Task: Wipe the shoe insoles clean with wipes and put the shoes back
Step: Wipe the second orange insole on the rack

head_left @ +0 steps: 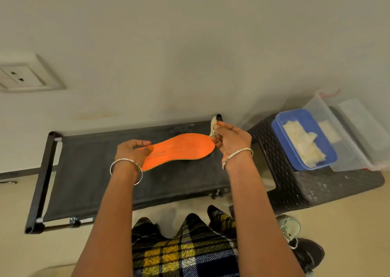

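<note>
Left hand [133,150] pinches orange insole [181,147] at 9 o'clock, right hand [232,141] pinches wipe [213,124] at 3 o'clock; brace, stroke lengthwise.

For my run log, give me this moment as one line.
left hand: grips orange insole | right hand: pinches wipe at insole's wide end | shoes: on floor at right

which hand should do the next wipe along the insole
Right, probably. The right hand pinches the wipe beside the wider end of the orange insole, so it can sweep straight along it. The left hand grips the narrower end and is busy steadying it.
</note>
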Demonstrator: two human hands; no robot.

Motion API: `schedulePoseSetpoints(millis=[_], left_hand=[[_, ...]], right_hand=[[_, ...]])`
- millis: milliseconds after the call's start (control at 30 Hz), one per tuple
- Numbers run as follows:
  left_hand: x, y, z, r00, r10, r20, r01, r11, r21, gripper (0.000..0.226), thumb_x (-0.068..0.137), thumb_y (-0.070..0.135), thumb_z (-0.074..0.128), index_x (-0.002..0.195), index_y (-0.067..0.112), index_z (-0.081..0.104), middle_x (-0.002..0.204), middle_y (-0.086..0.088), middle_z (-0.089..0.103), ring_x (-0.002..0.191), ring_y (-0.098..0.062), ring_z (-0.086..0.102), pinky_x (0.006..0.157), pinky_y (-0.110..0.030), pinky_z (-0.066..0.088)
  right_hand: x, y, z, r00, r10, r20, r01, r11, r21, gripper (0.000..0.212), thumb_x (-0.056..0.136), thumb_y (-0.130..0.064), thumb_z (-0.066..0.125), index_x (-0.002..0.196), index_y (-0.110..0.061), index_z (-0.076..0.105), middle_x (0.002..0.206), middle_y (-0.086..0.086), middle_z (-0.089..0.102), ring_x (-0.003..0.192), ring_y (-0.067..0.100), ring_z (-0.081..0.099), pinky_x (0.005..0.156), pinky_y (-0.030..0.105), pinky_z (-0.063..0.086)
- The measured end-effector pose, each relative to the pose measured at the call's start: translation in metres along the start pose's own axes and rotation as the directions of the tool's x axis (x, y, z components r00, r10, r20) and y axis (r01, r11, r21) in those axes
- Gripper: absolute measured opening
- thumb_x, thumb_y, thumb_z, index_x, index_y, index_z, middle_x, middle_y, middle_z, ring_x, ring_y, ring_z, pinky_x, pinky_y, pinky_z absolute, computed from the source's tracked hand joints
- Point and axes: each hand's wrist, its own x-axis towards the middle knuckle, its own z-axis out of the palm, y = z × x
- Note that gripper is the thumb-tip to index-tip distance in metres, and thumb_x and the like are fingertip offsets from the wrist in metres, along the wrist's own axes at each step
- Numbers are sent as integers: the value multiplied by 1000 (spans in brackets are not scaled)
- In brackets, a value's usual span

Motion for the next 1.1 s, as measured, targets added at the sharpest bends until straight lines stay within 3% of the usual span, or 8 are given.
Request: schedulePoseSetpoints(millis=[100,200,333,467,567,667,800,1100], left_hand=[[4,-1,-2,998,21,-53,-17,997,82,12,83,17,74,81,28,71,105,-3,69,94,-25,62,88,-35,51],[1,2,1,993,59,-107,-37,979,199,14,86,25,70,100,27,70,114,-3,66,99,-25,59,86,-34,45],[-13,10,18,954,262,-147,-119,777,618,29,88,42,64,115,32,63,129,-5,56,121,-34,48,98,-50,35],[-30,14,46,923,360,134,-350,647,677,33,90,43,59,123,36,60,135,0,52,125,-32,45,97,-46,38],[-47,8,76,853,263,450,-521,465,716,54,89,55,56,140,39,44,152,1,33,138,-31,29,105,-51,33],[-59,-2,100,768,37,639,-603,376,703,82,88,63,51,154,33,14,162,5,3,148,-31,3,114,-60,16],[-59,-8,112,736,-97,670,-606,348,715,97,90,62,49,155,22,-11,161,5,-18,148,-26,-15,115,-63,6],[-54,-8,121,755,-149,638,-550,384,741,96,93,56,48,153,19,-17,159,6,-23,149,-23,-13,115,-64,8]], right_hand=[[12,1,-6,999,19,-31,-21,998,-65,21,84,15,64,79,-4,66,70,12,66,53,16,61,48,22,52],[15,0,-10,998,52,-25,-55,988,-146,22,86,18,58,98,2,65,75,9,65,50,10,65,47,18,52],[20,2,-14,1000,1,-21,-5,979,-201,21,88,16,55,94,-2,64,82,14,67,54,10,69,57,21,58],[34,10,-20,957,-286,-40,161,643,-749,13,87,-12,65,96,-20,66,95,9,72,86,27,69,85,43,57],[39,12,-21,936,-344,73,269,566,-779,25,85,-5,62,103,-22,61,80,6,68,75,29,70,79,45,58],[46,14,-22,959,-249,134,259,576,-775,26,84,-1,69,102,-18,66,71,3,65,63,23,70,75,43,61],[56,27,-26,973,-129,191,231,526,-818,30,75,5,75,94,-18,74,75,4,68,70,20,71,75,41,62],[72,44,-21,919,-152,363,392,289,-873,35,73,-5,82,107,-13,77,97,5,76,83,11,66,89,28,56]])
